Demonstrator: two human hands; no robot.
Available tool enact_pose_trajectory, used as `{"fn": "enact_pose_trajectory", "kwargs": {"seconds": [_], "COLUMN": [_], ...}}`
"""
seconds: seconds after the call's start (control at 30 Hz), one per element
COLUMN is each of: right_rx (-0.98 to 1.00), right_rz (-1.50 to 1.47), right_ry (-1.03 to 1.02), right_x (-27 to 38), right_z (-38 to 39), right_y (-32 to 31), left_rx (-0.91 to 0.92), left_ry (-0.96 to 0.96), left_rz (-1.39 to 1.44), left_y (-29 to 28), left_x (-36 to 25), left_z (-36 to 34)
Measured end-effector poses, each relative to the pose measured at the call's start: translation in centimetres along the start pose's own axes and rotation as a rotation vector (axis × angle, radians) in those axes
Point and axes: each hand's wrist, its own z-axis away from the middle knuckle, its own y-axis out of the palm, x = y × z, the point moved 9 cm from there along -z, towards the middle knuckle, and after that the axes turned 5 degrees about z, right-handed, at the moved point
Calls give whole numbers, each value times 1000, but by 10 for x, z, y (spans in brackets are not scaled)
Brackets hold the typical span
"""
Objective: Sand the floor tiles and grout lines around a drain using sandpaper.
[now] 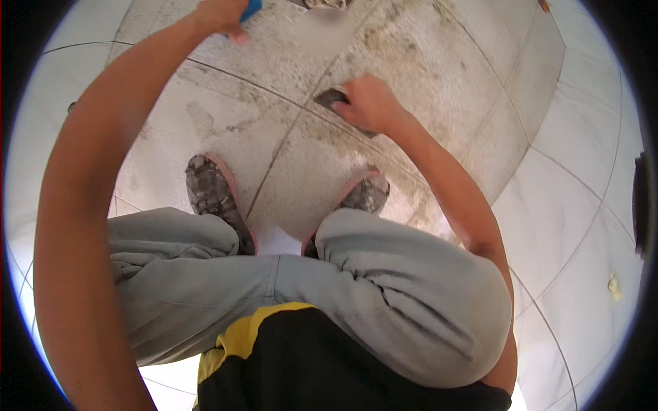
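My right hand (370, 103) is closed on a thin, dark, flat scraper-like blade (331, 98), which lies low against the dirty tiled floor (274, 154). Its fingers wrap over the blade's upper side, and the thumb points left. At the top edge of the view, my left hand (223, 15) is closed around a bright blue thing (252, 8). Most of that thing is cut off, so its kind does not show. The left thumb hangs below it, over the floor.
My two patterned shoes, left (211, 185) and right (367, 192), stand on the stained tiles below my hands. A pale round blur (325, 31) hides something at the top. White marbled tiles (562, 178) line the right, with a yellowish scrap (614, 286) on them.
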Motion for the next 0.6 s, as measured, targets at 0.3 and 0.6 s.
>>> {"fn": "enact_pose_trajectory", "kwargs": {"seconds": [0.3, 0.6], "right_rx": [-80, 36], "right_rz": [86, -20], "right_ry": [-165, 77], "right_x": [36, -38], "right_z": [-23, 22], "right_y": [-1, -4], "left_rx": [-341, -249], "left_ry": [59, 42], "left_rz": [-55, -98], "left_y": [-10, -14], "left_x": [64, 58], "left_z": [-7, -5]}}
